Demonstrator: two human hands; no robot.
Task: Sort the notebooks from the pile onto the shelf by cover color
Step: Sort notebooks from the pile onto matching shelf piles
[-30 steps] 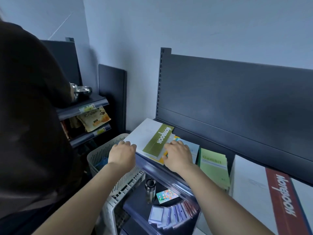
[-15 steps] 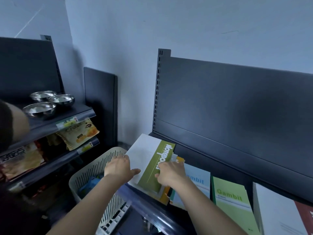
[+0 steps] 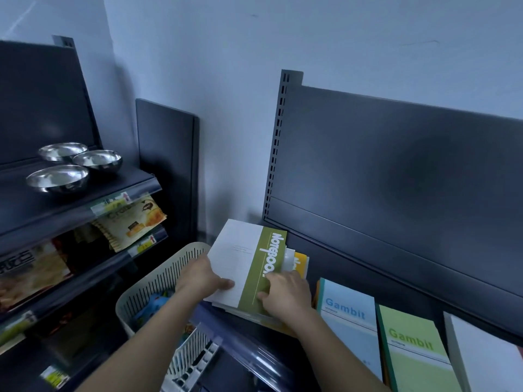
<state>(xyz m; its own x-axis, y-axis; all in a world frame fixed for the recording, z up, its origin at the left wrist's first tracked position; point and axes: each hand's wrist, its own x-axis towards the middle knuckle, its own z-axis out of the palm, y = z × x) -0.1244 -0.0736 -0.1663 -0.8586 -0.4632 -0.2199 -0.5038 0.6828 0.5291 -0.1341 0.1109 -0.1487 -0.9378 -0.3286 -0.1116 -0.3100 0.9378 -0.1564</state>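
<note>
A pile of notebooks lies at the left end of the dark shelf (image 3: pixel 353 267). On top is a white notebook with a green band (image 3: pixel 243 261); a yellow-banded notebook (image 3: pixel 300 263) peeks out beneath it. My left hand (image 3: pixel 202 278) grips the top notebook's left edge, thumb on the cover. My right hand (image 3: pixel 285 292) rests on the green band with fingers curled over the pile's right edge. Right of the pile lie a blue Gambit notebook (image 3: pixel 349 321), a green Gambit notebook (image 3: pixel 413 346) and a white notebook (image 3: pixel 486 360).
A cream plastic basket (image 3: pixel 158 284) stands below the shelf's left end. A second dark shelf unit at left carries three steel bowls (image 3: pixel 59 178) and snack packets (image 3: pixel 133 222). The pale wall rises behind both units.
The view swung left and down; the person at left has gone from sight. My hands stayed on the pile, and my left thumb now lies on the top cover.
</note>
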